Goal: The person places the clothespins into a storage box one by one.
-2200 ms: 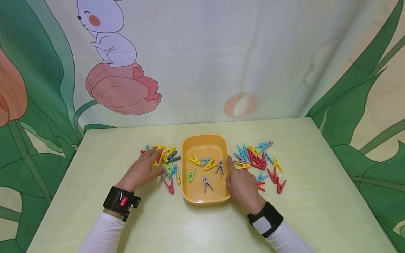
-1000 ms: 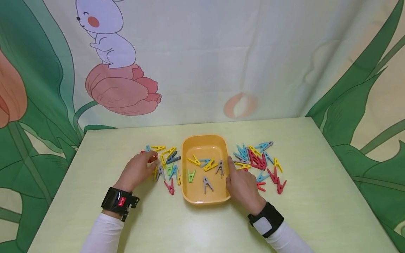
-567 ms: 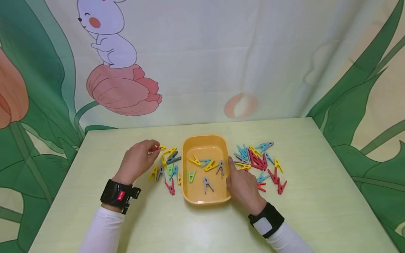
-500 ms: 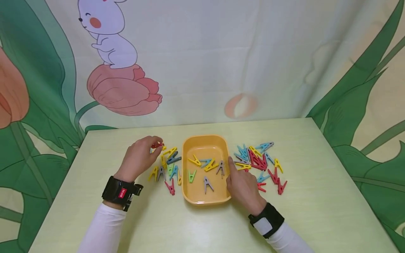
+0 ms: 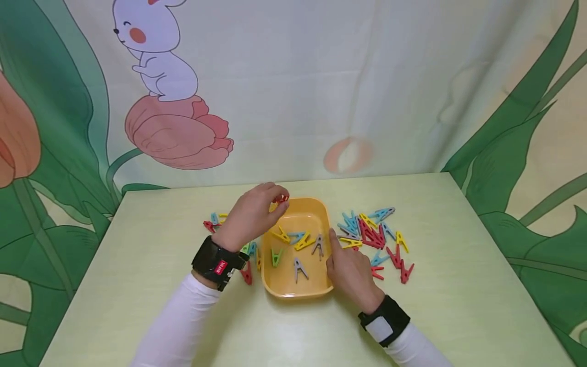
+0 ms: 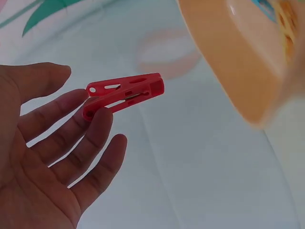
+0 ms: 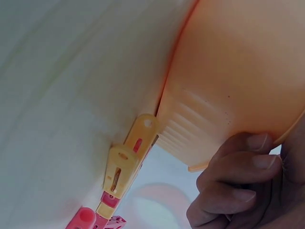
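Observation:
My left hand (image 5: 252,214) is raised over the far left part of the yellow-orange tray (image 5: 298,290). At its fingertips is a red clothespin (image 6: 126,93). In the left wrist view the fingers meet the clothespin's end, while the thumb stands a little apart. My right hand (image 5: 353,272) grips the tray's right wall, index finger along the rim; the right wrist view shows its other fingers (image 7: 238,176) curled against the outside. Inside the tray lie yellow, blue, green and grey clothespins, among them a green one (image 5: 276,257) and a grey one (image 5: 300,269).
Right of the tray is a loose pile of red, blue and yellow clothespins (image 5: 373,237). More lie at the left, partly hidden under my left arm, including a red one (image 5: 246,274). A printed curtain (image 5: 275,102) hangs behind the table (image 5: 435,244).
My left hand took a red clothespin from the left pile, lifted it and carried it right, over the tray's far left part. The right hand and tray have kept their place.

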`<state>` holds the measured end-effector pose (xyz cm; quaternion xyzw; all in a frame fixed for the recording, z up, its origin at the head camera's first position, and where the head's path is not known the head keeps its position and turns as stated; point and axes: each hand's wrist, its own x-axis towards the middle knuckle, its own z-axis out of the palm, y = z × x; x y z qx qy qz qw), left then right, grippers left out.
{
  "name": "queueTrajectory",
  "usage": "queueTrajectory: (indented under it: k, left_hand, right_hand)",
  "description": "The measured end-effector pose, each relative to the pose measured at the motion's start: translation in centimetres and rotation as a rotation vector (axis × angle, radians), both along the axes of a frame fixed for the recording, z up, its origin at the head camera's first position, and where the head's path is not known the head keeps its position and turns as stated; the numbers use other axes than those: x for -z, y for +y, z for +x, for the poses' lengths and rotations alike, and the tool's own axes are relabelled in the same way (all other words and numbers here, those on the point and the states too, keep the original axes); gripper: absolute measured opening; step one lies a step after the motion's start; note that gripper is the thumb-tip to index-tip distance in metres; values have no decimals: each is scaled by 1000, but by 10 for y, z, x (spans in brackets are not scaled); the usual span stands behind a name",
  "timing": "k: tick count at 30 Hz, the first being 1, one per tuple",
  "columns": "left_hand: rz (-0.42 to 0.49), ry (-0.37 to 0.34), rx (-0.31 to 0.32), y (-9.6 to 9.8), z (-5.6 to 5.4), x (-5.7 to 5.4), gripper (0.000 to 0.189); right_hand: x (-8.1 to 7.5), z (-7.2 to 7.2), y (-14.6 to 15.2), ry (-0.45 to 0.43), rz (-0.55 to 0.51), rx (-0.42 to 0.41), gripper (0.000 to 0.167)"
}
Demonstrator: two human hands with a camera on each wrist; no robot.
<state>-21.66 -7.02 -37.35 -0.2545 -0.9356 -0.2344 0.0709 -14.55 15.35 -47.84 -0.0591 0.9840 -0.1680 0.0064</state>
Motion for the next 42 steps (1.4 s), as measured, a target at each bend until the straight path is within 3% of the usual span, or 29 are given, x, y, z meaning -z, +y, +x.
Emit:
queueTrajectory:
  k: [5, 13, 19, 27, 33, 42]
  left_hand:
    - [-26, 10, 94, 27, 3, 1, 28]
    - [-109, -3, 92, 35, 3, 7, 52]
    - [-153, -111, 29, 9, 2, 9, 83]
    - [-152, -166, -90, -44, 4, 15, 89]
    - [-165, -189, -149, -71, 18, 32, 90]
    - [-200, -270, -221, -104, 37, 68, 84]
  right_hand:
    - [1, 0, 1, -6, -9, -7, 63]
    - [1, -1, 1, -4, -5, -10, 64]
    - [-1, 0, -1, -32, -9, -5, 65]
    - [-3, 1, -1, -53, -4, 12, 66]
    - [-4, 1, -1, -53, 2, 9, 66]
    - [-4, 2, -2, -41, 7, 6, 65]
